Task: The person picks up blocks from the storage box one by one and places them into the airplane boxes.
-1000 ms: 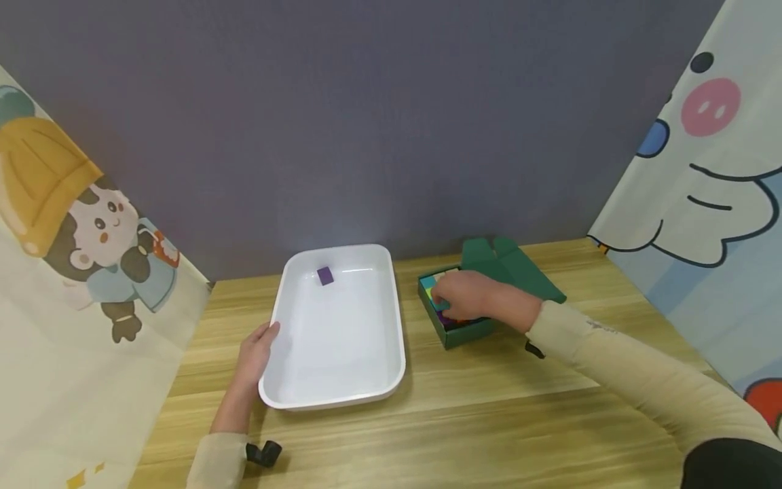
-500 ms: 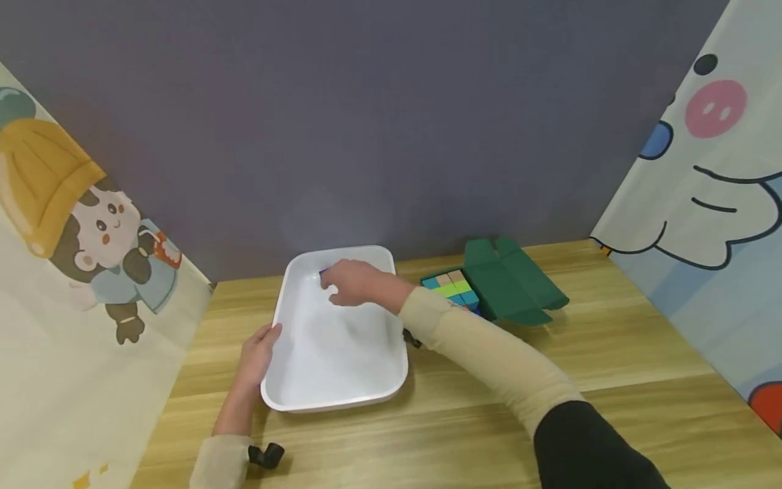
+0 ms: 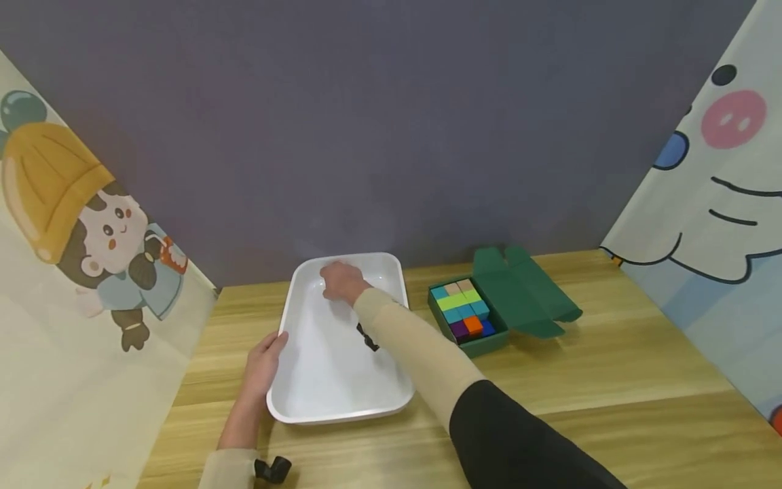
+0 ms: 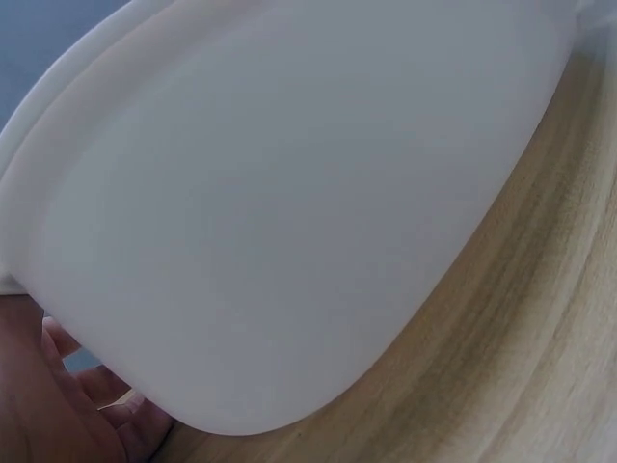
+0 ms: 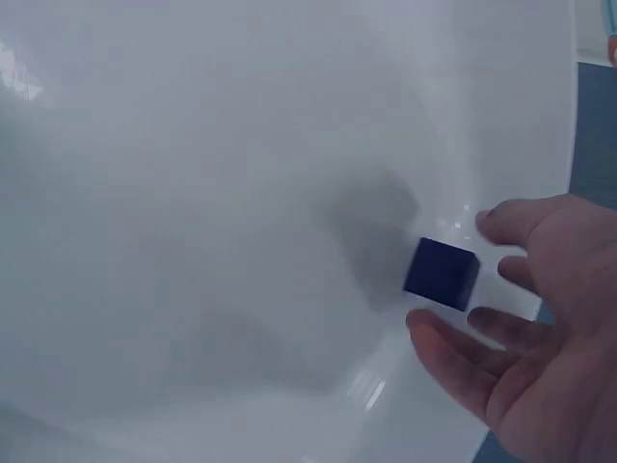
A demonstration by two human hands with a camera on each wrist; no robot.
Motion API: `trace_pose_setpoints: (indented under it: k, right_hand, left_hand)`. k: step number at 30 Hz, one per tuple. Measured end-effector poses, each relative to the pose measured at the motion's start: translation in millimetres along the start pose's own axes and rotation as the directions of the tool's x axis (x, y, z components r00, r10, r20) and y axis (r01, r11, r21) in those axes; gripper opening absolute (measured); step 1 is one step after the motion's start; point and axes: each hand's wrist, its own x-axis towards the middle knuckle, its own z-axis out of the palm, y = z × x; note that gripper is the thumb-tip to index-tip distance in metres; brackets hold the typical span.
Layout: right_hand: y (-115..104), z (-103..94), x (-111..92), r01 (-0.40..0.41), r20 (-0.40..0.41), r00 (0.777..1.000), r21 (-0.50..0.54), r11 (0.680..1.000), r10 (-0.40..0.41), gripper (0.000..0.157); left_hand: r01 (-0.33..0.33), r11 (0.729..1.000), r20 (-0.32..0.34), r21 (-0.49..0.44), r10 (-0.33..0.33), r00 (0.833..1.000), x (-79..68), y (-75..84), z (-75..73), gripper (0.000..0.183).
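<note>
A white rectangular tray lies on the wooden table in the head view. My left hand holds its left side, thumb at the rim; in the left wrist view its fingers curl by the tray's outer wall. My right hand is low inside the tray's far left part, hiding what lies beneath it there. The right wrist view shows a dark purple cube on the tray floor, with the right hand's parted fingers and thumb around it and gaps visible between them and the cube.
Right of the tray stands a green cardboard box with its lid folded back to the right. Several coloured cubes sit inside it in rows. A grey wall rises behind the table, with printed curtains at both sides.
My right hand has come left from the green box into the tray, over the purple cube, uncovering the box's cubes. The left hand keeps its hold. The head view has shifted slightly.
</note>
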Motion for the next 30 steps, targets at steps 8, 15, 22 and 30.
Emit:
trace_pose_setpoints:
  k: [8,15,22,30]
  right_hand:
    - [8,20.9,6,0.07,-0.034,0.997,0.012,0.998,-0.069,0.017]
    - [9,7.8,-13,0.132,0.006,0.991,0.074,0.988,-0.133,0.022]
    - [21,-20.5,-42,0.206,0.094,0.97,0.163,0.965,-0.223,0.034]
    - [50,-53.3,-104,0.427,0.087,0.896,0.093,0.899,-0.434,0.019]
  left_hand:
    - [-0.015,1.0,-0.003,-0.008,0.015,1.0,-1.4,6.4,4.1,0.063]
    - [0.004,1.0,0.01,0.005,-0.004,1.0,-3.2,4.3,3.1,0.065]
    - [0.01,1.0,0.005,0.027,-0.01,1.0,-2.8,3.1,2.4,0.066]
    - [0.013,1.0,-0.004,0.029,-0.012,1.0,-0.5,-2.3,0.7,0.07]
